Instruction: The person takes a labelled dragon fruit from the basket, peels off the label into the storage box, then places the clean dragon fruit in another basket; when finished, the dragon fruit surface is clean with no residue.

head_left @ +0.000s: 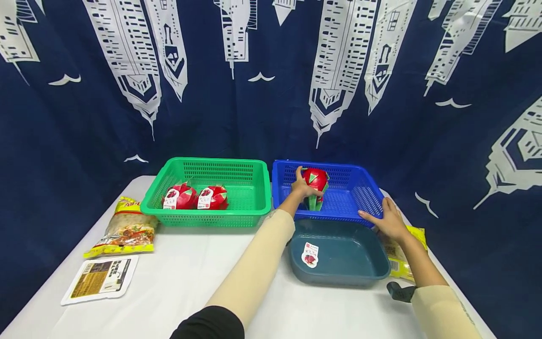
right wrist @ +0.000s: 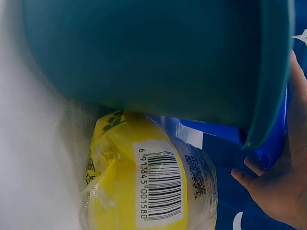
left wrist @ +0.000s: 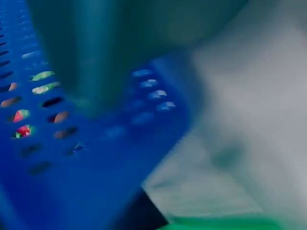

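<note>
My left hand (head_left: 303, 188) reaches over the front rim of the blue basket (head_left: 338, 214) and holds a red dragon fruit (head_left: 316, 179) with green scales, thumb and fingers on either side of it. In the left wrist view, bits of red and green show through the slots of the basket wall (left wrist: 96, 172). My right hand (head_left: 391, 221) grips the basket's front right corner, thumb at the front rim and fingers along the outer side. The right wrist view shows this hand (right wrist: 283, 187) beside the basket's corner.
A dark teal tub (head_left: 338, 280) with a fruit sticker stands before the blue basket. Right of it lies a yellow bag (head_left: 400, 268). On the left are a green basket (head_left: 203, 219) holding two labelled dragon fruits (head_left: 182, 197), a food bag (head_left: 127, 228) and a flat package (head_left: 101, 278).
</note>
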`<state>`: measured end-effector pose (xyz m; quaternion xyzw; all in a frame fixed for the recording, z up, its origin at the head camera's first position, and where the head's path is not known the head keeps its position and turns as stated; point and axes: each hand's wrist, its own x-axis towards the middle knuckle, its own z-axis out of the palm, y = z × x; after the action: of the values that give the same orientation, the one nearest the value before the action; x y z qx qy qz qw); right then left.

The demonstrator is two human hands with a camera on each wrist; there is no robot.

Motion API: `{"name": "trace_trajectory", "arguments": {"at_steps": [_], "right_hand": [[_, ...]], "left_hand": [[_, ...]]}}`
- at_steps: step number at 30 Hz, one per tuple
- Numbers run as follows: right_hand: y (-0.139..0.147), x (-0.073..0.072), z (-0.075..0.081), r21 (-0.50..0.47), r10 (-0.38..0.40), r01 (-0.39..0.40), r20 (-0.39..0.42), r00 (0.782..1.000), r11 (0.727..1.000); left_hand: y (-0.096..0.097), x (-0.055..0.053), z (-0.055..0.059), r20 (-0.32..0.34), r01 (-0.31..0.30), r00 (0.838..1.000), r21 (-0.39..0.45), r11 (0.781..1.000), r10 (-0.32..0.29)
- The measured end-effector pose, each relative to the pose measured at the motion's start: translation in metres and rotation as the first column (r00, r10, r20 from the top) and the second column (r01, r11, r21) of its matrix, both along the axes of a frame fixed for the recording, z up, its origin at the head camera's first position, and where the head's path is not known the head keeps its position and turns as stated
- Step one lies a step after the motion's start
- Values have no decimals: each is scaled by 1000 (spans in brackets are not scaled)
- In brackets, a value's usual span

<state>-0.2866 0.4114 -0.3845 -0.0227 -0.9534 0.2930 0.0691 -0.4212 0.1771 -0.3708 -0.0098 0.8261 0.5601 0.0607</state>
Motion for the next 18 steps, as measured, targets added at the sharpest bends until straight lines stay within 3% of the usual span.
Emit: {"name": "trace_trajectory", "arguments": {"at_steps": [6,10,13,16,18], "right_hand": [[-2,3,-1,-1,-17,17,-12,1000,1000],[-4,5,-2,-4,-23,23,8,1000,1000],[-4,5,-2,-6,-34,34,17,999,999],[-4,5,-1,-12,-43,43,8,999,999],[-5,5,-1,-10,-47,47,-5,999,999]], "left_hand": [[23,3,14,32,19,999,117,993,-23],[39,8,13,63,3,998,145,989,-12],[51,12,7,87,2,996,140,990,-14],[63,9,-2,89,17,996,102,995,-26],[75,-12,-21,82,38,996,93,995,-46]]}}
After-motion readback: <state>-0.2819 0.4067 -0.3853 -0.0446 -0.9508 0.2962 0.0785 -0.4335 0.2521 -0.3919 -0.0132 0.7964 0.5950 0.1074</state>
